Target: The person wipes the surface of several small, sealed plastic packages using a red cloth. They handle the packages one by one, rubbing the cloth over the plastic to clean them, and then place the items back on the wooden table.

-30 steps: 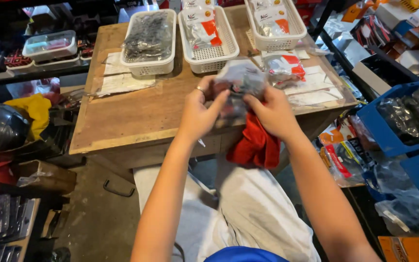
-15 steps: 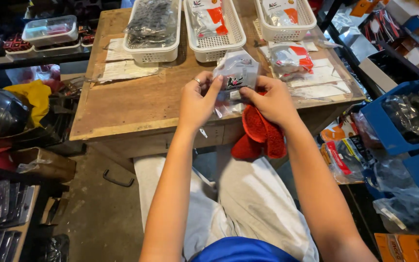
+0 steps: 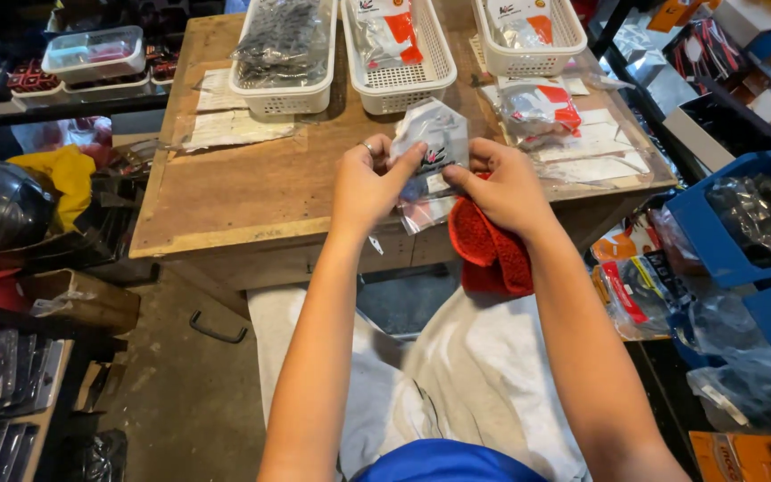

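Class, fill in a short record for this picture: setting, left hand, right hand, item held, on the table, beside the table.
Setting: worn wooden table in a cluttered workshop
Left hand: pinches the bag's left edge
Right hand: pinches the bag's right edge
Item held: small clear plastic bag, above the table edge
Under right hand: red textured cloth, hanging off the table
On the table: three white plastic baskets of packets
Beside the table: blue plastic bin, to the right
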